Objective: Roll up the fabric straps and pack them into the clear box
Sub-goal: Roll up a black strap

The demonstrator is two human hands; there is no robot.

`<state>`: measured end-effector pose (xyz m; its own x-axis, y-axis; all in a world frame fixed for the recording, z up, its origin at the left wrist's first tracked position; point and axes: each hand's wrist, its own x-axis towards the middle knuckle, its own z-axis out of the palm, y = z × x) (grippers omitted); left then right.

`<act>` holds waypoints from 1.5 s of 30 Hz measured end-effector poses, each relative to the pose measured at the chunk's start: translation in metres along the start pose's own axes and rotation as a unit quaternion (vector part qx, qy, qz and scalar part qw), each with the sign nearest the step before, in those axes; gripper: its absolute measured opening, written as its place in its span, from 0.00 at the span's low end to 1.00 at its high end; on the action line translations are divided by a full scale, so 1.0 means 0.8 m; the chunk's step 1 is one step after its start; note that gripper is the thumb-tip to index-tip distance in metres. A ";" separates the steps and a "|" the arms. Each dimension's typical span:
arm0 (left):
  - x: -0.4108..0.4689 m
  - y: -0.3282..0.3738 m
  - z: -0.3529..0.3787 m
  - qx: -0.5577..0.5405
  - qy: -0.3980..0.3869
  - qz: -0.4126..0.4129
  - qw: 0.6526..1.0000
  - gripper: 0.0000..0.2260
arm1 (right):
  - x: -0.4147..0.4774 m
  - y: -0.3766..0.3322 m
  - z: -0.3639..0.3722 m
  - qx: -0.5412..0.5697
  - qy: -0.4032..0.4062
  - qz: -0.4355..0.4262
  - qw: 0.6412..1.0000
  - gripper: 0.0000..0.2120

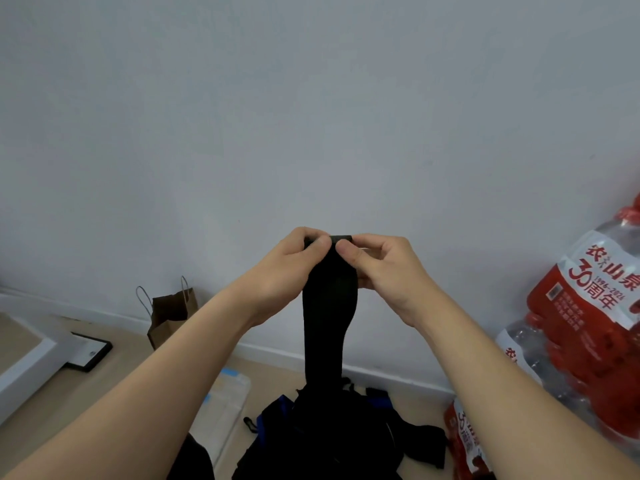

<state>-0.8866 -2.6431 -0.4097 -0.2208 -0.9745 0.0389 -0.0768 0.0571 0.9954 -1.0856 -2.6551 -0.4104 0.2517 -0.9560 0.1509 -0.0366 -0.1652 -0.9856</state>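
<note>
Reaching forward from the bottom corners of the head view, both bare arms meet in the middle, raised in front of a pale wall. The left hand and the right hand hold the top end of one black fabric strap between them. Each grip is closed on it. The left thumb and curled fingers pinch the strap's upper left corner, and the right thumb and curled fingers pinch its upper right corner. The two thumbs lie just beside each other on the near face. At the very top a narrow band of the strap is turned over, though I cannot tell whether it is folded or rolled.

Below the hands the strap hangs straight down, broad and flat, to a dark pile of straps on the floor, black with some blue showing at its edges. The clear box lies on the floor just left of that pile, partly hidden behind the left forearm, with bits of blue tape on it. What it holds cannot be made out.

Farther left, a brown paper bag with cord handles stands by the white baseboard, and a black-framed picture lies flat on the floor. On the right, shrink-wrapped packs of water bottles with red labels are stacked against the wall.
</note>
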 end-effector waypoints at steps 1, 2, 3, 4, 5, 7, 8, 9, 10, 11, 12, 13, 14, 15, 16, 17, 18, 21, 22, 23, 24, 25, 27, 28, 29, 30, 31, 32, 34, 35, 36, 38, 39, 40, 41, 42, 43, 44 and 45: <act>0.000 0.000 -0.001 0.010 -0.002 0.002 1.000 0.16 | 0.000 0.000 -0.002 -0.005 0.001 -0.008 1.000 0.08; 0.001 0.001 -0.003 0.020 -0.001 0.008 1.000 0.15 | 0.000 0.000 -0.004 -0.010 0.001 -0.013 1.000 0.08; 0.001 0.000 -0.005 0.022 0.001 0.013 1.000 0.13 | 0.000 0.002 -0.006 -0.015 -0.002 -0.017 1.000 0.09; 0.001 -0.001 -0.006 0.021 0.001 0.016 1.000 0.11 | -0.001 0.002 -0.007 -0.016 -0.008 -0.017 1.000 0.11; 0.001 -0.002 -0.008 0.020 0.001 0.022 1.000 0.09 | -0.002 0.001 -0.006 -0.006 -0.014 -0.009 1.000 0.12; 0.000 -0.002 -0.009 0.024 0.000 0.046 0.999 0.09 | -0.003 -0.002 -0.005 0.029 -0.023 0.019 0.999 0.16; -0.001 -0.002 -0.010 0.027 0.000 0.060 0.998 0.10 | -0.003 -0.002 -0.005 0.037 -0.018 0.029 0.999 0.17; -0.001 -0.001 -0.009 0.026 0.001 0.071 0.997 0.10 | -0.002 -0.002 -0.006 0.035 -0.008 0.028 0.999 0.16; -0.001 0.000 -0.009 0.023 0.003 0.078 0.997 0.11 | 0.000 -0.002 -0.006 0.026 0.004 0.018 0.999 0.12; -0.001 0.000 -0.007 0.018 0.002 0.079 0.997 0.11 | 0.001 0.000 -0.007 0.011 0.012 0.005 1.000 0.09; -0.001 0.000 -0.006 0.012 -0.001 0.073 0.997 0.10 | 0.002 0.000 -0.006 -0.004 0.015 -0.005 1.000 0.09; -0.002 0.000 -0.005 0.012 -0.008 0.062 0.998 0.08 | 0.002 0.000 -0.004 -0.019 0.018 -0.011 1.000 0.10; -0.002 -0.001 -0.003 0.026 -0.011 0.051 0.998 0.09 | 0.001 -0.002 -0.001 -0.030 0.022 -0.014 0.999 0.11; -0.002 -0.001 -0.002 0.053 -0.010 0.044 0.998 0.11 | 0.000 -0.004 0.000 -0.034 0.024 -0.015 0.999 0.11; -0.002 -0.003 -0.002 0.080 -0.003 0.041 0.996 0.13 | 0.000 -0.006 0.002 -0.028 0.024 -0.008 0.999 0.12; -0.001 -0.004 -0.001 0.096 0.011 0.043 0.994 0.13 | -0.002 -0.008 0.003 -0.012 0.019 0.008 1.000 0.13; 0.000 -0.005 -0.002 0.102 0.029 0.051 0.993 0.13 | -0.003 -0.009 0.006 0.001 0.013 0.033 0.999 0.15; 0.005 -0.007 -0.003 0.118 0.079 0.070 0.987 0.09 | -0.004 -0.008 0.018 -0.032 0.017 0.103 0.994 0.21; 0.007 -0.009 -0.003 0.121 0.088 0.068 0.986 0.08 | -0.005 -0.008 0.022 -0.043 0.037 0.114 0.992 0.22; 0.008 -0.011 -0.003 0.116 0.094 0.065 0.987 0.07 | -0.005 -0.008 0.025 -0.044 0.060 0.114 0.991 0.24; 0.009 -0.012 -0.002 0.101 0.098 0.064 0.988 0.06 | -0.005 -0.009 0.027 -0.039 0.078 0.106 0.991 0.23; 0.009 -0.013 -0.002 0.078 0.099 0.062 0.990 0.04 | -0.005 -0.009 0.027 -0.035 0.079 0.093 0.992 0.20; 0.009 -0.013 -0.001 0.022 0.100 0.045 0.994 0.04 | -0.007 -0.011 0.024 -0.051 0.040 0.057 0.996 0.07; 0.009 -0.012 -0.001 -0.008 0.100 0.029 0.995 0.05 | -0.008 -0.014 0.022 -0.058 0.016 0.041 0.997 0.03; 0.010 -0.010 -0.001 -0.038 0.098 0.013 0.994 0.06 | -0.008 -0.014 0.017 -0.060 0.002 0.029 0.998 0.06; 0.010 -0.008 -0.002 -0.064 0.093 0.000 0.994 0.07 | -0.008 -0.016 0.012 -0.052 -0.011 0.025 0.998 0.09; 0.010 -0.006 -0.003 -0.086 0.087 -0.009 0.993 0.07 | -0.006 -0.018 0.005 -0.036 -0.032 0.023 0.999 0.13; 0.010 -0.004 -0.004 -0.106 0.079 -0.016 0.991 0.08 | -0.006 -0.019 -0.002 -0.019 -0.061 0.022 0.998 0.17; 0.011 -0.002 -0.008 -0.135 0.063 -0.020 0.989 0.09 | -0.008 -0.019 -0.016 -0.002 -0.124 0.016 0.992 0.27; 0.010 -0.001 -0.010 -0.138 0.056 -0.022 0.989 0.09 | -0.009 -0.018 -0.022 -0.003 -0.152 0.015 0.988 0.30; 0.010 -0.001 -0.011 -0.131 0.050 -0.025 0.990 0.09 | -0.011 -0.017 -0.024 -0.010 -0.172 0.014 0.985 0.31; 0.010 -0.002 -0.010 -0.118 0.041 -0.033 0.992 0.11 | -0.012 -0.012 -0.026 -0.044 -0.152 0.000 0.987 0.26; 0.010 -0.003 -0.010 -0.123 0.040 -0.038 0.991 0.13 | -0.012 -0.009 -0.024 -0.071 -0.117 -0.011 0.990 0.22; 0.010 -0.002 -0.009 -0.137 0.038 -0.044 0.989 0.16 | -0.011 -0.007 -0.022 -0.097 -0.072 -0.021 0.992 0.17; 0.011 -0.002 -0.009 -0.150 0.029 -0.049 0.987 0.19 | -0.010 -0.007 -0.020 -0.119 -0.029 -0.031 0.992 0.13; 0.011 -0.002 -0.010 -0.155 0.010 -0.049 0.987 0.20 | -0.009 -0.007 -0.018 -0.133 0.009 -0.042 0.990 0.10; 0.010 -0.002 -0.010 -0.147 -0.015 -0.043 0.988 0.21 | -0.009 -0.007 -0.015 -0.150 0.043 -0.058 0.986 0.13; 0.008 -0.002 -0.009 -0.129 -0.040 -0.033 0.990 0.21 | -0.010 -0.006 -0.012 -0.164 0.072 -0.068 0.981 0.17; 0.007 -0.003 -0.008 -0.106 -0.062 -0.022 0.992 0.19 | -0.009 -0.005 -0.010 -0.170 0.095 -0.074 0.978 0.18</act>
<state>-0.8814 -2.6503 -0.4112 -0.3411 -0.9400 -0.0021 0.1154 -0.0440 0.9923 -1.0948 -2.6494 -0.4068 0.0947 -0.9379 0.3338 -0.3417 -0.3456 -0.8739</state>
